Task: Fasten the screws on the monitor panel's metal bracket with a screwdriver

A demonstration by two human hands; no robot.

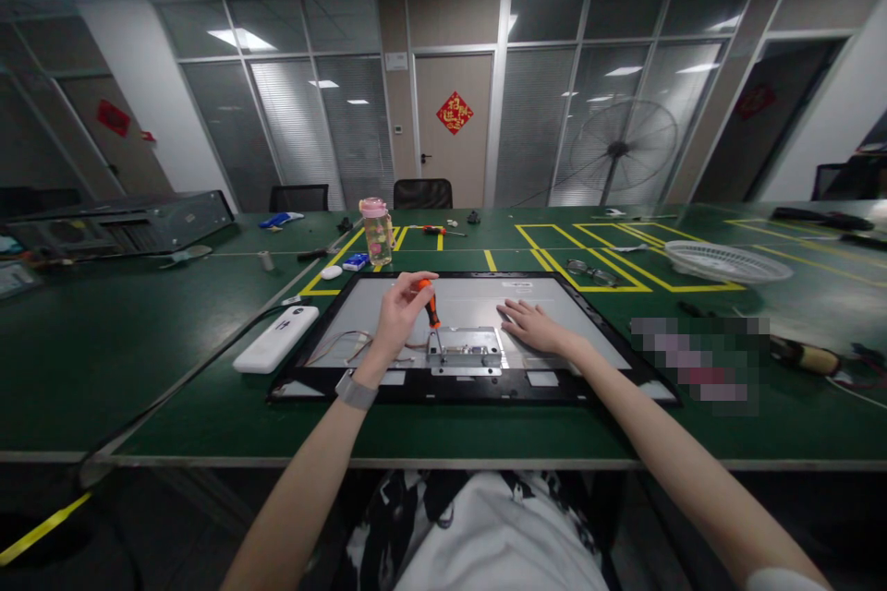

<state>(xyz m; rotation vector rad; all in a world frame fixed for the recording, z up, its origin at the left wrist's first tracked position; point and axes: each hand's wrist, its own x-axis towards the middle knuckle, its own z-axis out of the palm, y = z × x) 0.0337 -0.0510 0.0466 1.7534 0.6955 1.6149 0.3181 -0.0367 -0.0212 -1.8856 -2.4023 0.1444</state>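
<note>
A flat panel (471, 300) with a black frame lies face down or back up, I cannot tell which, on the green table. My left hand (403, 309) is closed on the handle of an orange and black screwdriver (431, 307), which leans slightly, its tip at the left part of a metal bracket (471, 349) near the panel's front edge. Fingers spread, my right hand (532, 327) rests flat on the panel, right of the bracket. Thin wires (346, 339) run on the panel left of the bracket.
Left of the panel lies a white power bank (277, 340). Behind it stand a pink-lidded bottle (377, 233) and a small blue box (356, 262). Glasses (592, 273), a white basket (727, 260) and tools (804, 355) are to the right. A metal case (131, 226) sits far left.
</note>
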